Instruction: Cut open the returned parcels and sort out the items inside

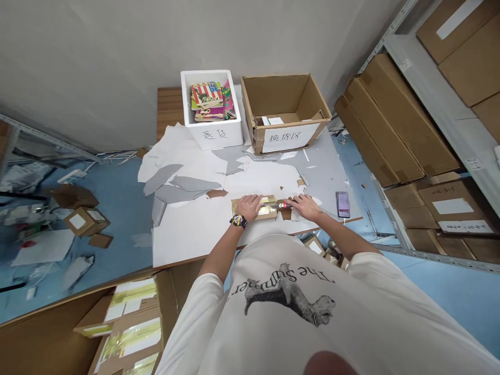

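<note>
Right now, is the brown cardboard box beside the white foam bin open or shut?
Open; the box shows its inner walls through the top.

Shirt (304,333) reads "The Summer", white box (235,134) "退货", carton (277,96) "换货区".

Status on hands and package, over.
Left hand on taped package. Right hand gripping cutter, blade over package. Grey scraps farther left, off package.

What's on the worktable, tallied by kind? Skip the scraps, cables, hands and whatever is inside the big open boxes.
Open boxes: 2 (white foam box, brown cardboard box)
Small parcels: 1 (taped parcel, under the left hand)
Hand tools: 1 (red-and-black tool, in the right hand)
Phones: 1 (phone)
Total: 5
</note>
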`<state>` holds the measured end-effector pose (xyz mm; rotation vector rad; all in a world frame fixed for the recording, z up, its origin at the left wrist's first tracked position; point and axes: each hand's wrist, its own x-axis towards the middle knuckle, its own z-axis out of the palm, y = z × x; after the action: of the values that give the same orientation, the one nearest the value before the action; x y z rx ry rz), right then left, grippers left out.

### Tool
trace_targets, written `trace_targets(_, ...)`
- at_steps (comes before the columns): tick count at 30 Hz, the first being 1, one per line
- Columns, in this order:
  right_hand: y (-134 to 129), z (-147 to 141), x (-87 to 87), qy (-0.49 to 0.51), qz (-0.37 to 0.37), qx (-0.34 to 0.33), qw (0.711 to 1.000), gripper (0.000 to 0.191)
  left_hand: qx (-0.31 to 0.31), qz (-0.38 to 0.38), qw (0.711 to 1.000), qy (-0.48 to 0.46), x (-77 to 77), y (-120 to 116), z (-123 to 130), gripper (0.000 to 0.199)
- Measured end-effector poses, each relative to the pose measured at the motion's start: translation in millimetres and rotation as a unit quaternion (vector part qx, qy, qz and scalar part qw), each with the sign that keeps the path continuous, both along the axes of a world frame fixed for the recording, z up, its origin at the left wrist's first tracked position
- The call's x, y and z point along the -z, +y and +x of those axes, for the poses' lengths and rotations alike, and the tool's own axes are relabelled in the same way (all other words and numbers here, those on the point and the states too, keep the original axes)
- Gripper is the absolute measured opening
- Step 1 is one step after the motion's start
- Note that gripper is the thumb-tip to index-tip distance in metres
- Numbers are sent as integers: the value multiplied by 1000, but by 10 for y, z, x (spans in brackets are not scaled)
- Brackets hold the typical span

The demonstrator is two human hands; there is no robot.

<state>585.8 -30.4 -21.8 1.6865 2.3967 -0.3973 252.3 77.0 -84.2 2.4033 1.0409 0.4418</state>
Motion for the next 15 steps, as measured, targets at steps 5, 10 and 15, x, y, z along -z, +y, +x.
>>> trace_targets(5, -307, 233, 28, 92, -19, 66, 993, 59, 36, 39, 999, -8, 57, -61, -17, 43)
trace_targets(10, -403, 91, 115, 265, -110, 189, 939, 56, 99, 43, 994, 9, 59, -97, -18, 50)
trace_targets(15, -352, 32, 68, 336, -182, 233, 894, 47, 35, 24, 999, 30, -119, -227, 55, 35)
